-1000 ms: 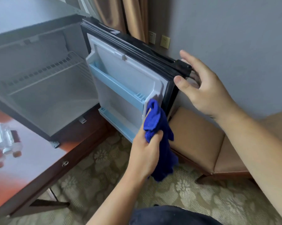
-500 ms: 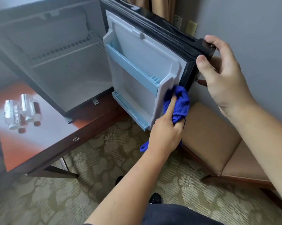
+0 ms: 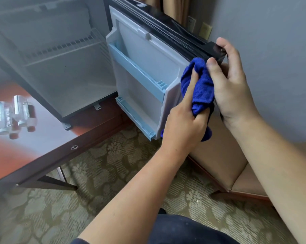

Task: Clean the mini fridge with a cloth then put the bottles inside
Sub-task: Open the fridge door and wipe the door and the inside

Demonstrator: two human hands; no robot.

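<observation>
My left hand [image 3: 183,124] curled round blue cloth [image 3: 201,85], pressing it on door [image 3: 148,67] edge. My right hand [image 3: 231,81] grips door's top corner. Bottles [image 3: 13,115] lie on table [image 3: 43,147].

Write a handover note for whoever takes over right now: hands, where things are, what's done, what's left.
Left hand grips the blue cloth, pressing it on the open fridge door at its free edge.
Right hand holds the door's top outer corner.
The bottles lie on the wooden desk, left of the mini fridge; none visible inside.
Done: door wiping under way; how much is clean cannot be told.
Left: finish wiping, then load the bottles.
</observation>
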